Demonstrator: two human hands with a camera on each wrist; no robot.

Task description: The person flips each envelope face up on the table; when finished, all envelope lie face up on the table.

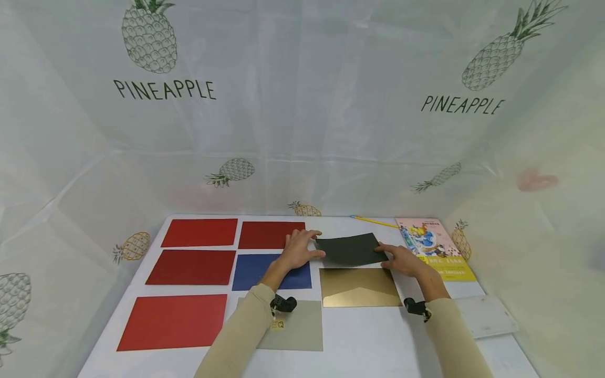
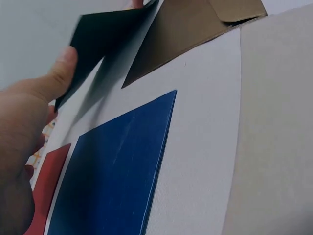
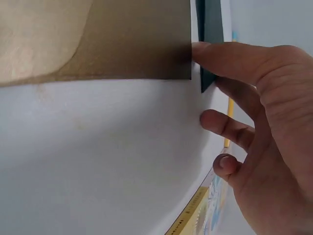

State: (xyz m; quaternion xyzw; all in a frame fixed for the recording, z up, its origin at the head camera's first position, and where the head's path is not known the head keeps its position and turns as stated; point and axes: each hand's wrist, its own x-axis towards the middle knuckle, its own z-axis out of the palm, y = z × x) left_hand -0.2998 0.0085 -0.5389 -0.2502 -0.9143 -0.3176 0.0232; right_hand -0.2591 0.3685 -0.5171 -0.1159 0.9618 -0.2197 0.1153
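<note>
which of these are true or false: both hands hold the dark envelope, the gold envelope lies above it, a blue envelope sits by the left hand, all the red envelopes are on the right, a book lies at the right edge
1. Both hands hold the dark green paper envelope. True: the left hand and the right hand grip its two ends.
2. The gold paper envelope lies farther from the person than the dark one. False: it lies nearer.
3. A dark blue paper envelope lies by the left hand. True.
4. All the red paper envelopes are on the right. False: they lie on the left.
5. A pink and yellow illustrated book lies at the right edge. True.
</note>
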